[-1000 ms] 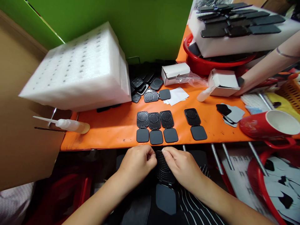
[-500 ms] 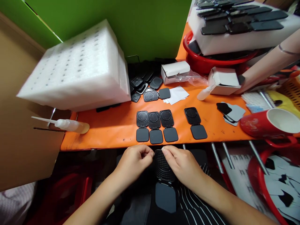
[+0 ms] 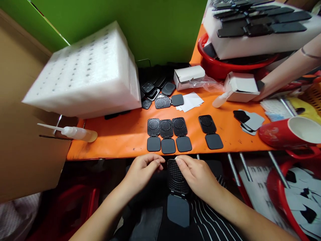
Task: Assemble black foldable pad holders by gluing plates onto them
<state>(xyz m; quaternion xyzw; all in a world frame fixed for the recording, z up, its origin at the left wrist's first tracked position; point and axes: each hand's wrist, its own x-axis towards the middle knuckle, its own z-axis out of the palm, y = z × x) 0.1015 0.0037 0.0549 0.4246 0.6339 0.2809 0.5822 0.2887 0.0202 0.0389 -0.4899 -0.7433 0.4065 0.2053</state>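
Observation:
My right hand [image 3: 198,172] pinches the top corner of a black hinged plate [image 3: 178,182], thumb on its front face. The plate hangs unfolded over my lap; its upper half has a ribbed grid with curved rings, its lower half is smooth and grey-black. Just left of the plate's top edge is my left hand [image 3: 144,169], fingers loosely bent and slightly apart, with nothing visible in them. On the orange table [image 3: 122,134] beyond, three similar hinged plates [image 3: 167,135] lie side by side, and another plate [image 3: 210,132] lies to their right.
A white foam block [image 3: 82,77] stands at left, near a dropper bottle [image 3: 80,133]. Black pieces [image 3: 150,90] are heaped at the back. White boxes [image 3: 189,77], a red mug [image 3: 281,132], a red basin [image 3: 210,63] and metal rods [image 3: 233,169] occupy the right side.
My left hand's fingers have loosened from a pinch and sit slightly apart from the plate's edge. My right hand keeps its grip on the plate. The view has shifted slightly.

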